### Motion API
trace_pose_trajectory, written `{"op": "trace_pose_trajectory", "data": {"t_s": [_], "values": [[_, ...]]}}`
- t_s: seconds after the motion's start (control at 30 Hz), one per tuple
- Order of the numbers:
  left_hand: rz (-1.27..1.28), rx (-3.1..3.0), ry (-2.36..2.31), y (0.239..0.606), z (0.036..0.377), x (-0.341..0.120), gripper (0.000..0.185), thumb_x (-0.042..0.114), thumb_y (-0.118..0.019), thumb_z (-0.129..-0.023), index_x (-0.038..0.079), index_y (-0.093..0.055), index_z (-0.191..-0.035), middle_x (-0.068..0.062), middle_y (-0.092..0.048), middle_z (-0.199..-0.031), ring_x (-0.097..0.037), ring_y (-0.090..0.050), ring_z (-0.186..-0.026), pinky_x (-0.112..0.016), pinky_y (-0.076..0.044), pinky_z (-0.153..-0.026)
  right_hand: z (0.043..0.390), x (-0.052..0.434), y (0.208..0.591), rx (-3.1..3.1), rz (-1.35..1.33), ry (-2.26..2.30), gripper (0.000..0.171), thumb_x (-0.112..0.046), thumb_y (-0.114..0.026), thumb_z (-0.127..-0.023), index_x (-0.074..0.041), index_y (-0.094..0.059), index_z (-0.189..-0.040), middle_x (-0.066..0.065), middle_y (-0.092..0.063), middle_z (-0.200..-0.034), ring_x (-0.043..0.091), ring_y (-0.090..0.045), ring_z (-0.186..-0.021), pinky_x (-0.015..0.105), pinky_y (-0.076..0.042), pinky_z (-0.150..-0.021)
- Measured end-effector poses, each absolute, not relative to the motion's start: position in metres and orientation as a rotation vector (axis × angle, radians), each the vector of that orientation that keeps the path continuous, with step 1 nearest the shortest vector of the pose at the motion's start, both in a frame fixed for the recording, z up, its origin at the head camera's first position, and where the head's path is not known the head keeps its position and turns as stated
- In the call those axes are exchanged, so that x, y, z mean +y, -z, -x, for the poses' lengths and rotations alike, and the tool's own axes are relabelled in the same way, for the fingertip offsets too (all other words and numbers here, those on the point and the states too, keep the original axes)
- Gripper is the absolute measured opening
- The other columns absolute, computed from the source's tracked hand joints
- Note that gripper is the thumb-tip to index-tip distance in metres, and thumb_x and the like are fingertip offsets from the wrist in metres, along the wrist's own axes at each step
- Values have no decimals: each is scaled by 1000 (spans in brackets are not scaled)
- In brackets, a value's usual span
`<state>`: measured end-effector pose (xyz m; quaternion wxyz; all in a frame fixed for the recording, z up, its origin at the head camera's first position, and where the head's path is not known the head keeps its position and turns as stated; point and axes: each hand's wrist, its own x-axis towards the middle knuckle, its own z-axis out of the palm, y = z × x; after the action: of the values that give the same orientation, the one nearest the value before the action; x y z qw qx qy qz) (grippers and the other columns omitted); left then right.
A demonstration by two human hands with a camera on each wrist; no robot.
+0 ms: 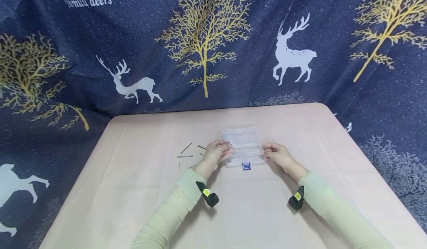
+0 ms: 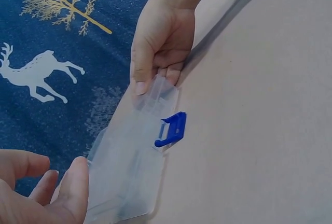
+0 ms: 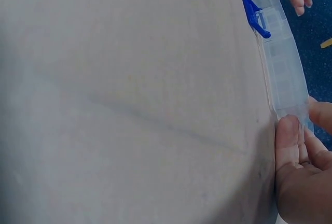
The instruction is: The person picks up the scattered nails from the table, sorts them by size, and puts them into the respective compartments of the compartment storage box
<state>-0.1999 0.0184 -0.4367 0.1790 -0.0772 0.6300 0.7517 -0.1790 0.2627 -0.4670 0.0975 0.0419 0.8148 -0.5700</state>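
Note:
A small clear plastic box with a blue latch lies in the middle of the pink table. My left hand rests at the box's left end, its fingers loosely spread against the edge. My right hand pinches the right end. In the left wrist view the right hand has its thumb on top of the box, the latch sticks out unfastened, and the left hand touches the near corner. The right wrist view shows the right hand on the box, beyond the latch.
Several loose nails lie on the table just left of my left hand. A dark blue cloth with deer and trees hangs behind and around the table. Black wrist cameras sit on both light green sleeves.

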Motion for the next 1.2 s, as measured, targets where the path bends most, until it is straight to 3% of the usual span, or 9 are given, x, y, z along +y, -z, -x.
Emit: {"op": "trace_pose_trajectory", "data": {"t_s": [0.17, 0.33, 0.5, 0.7, 0.8, 1.2], "values": [[70, 1902, -2013, 428, 201, 11, 32, 5, -58, -91, -5, -56, -121, -22, -64, -114, -28, -68, -98, -32, -56, -86, 178, 262, 466, 2416, -122, 1687, 42, -4, -54, -89, 13, -47, -127, 28, -59, -113, 5, -59, -76, 16, -53, -69], [-46, 2009, -1910, 416, 203, 2, 30, 6, -58, -90, -4, -59, -118, -21, -63, -116, -35, -65, -103, -41, -54, -89, 178, 265, 467, 2449, -128, 1657, 41, -5, -54, -90, 12, -48, -127, 25, -61, -110, 4, -59, -73, 17, -50, -62], [-205, 2178, -1768, 408, 202, -14, 28, 7, -60, -88, -4, -60, -114, -19, -64, -109, -26, -67, -93, -44, -54, -88, 178, 266, 469, 2429, -128, 1687, 41, -3, -54, -89, 13, -48, -127, 24, -61, -109, 3, -59, -74, 16, -52, -66], [-486, 2358, -1577, 408, 196, -43, 27, 1, -59, -83, -8, -61, -108, -21, -64, -99, -17, -61, -84, -31, -55, -74, 179, 265, 470, 2423, -108, 1697, 42, -3, -54, -89, 14, -48, -126, 28, -60, -112, 5, -60, -75, 17, -54, -68], [-608, 2378, -1514, 411, 194, -58, 26, 1, -60, -83, -10, -61, -106, -21, -65, -94, -19, -61, -84, -25, -52, -74, 179, 265, 469, 2420, -112, 1696, 42, -3, -54, -89, 13, -47, -127, 29, -59, -114, 6, -60, -77, 17, -54, -70], [-723, 2510, -1242, 429, 178, -99, 21, 1, -63, -83, -6, -61, -102, -18, -65, -100, -27, -62, -91, -38, -52, -84, 180, 264, 470, 2428, -130, 1690, 42, -3, -54, -89, 13, -48, -127, 25, -61, -109, 5, -59, -75, 16, -53, -68]]}}
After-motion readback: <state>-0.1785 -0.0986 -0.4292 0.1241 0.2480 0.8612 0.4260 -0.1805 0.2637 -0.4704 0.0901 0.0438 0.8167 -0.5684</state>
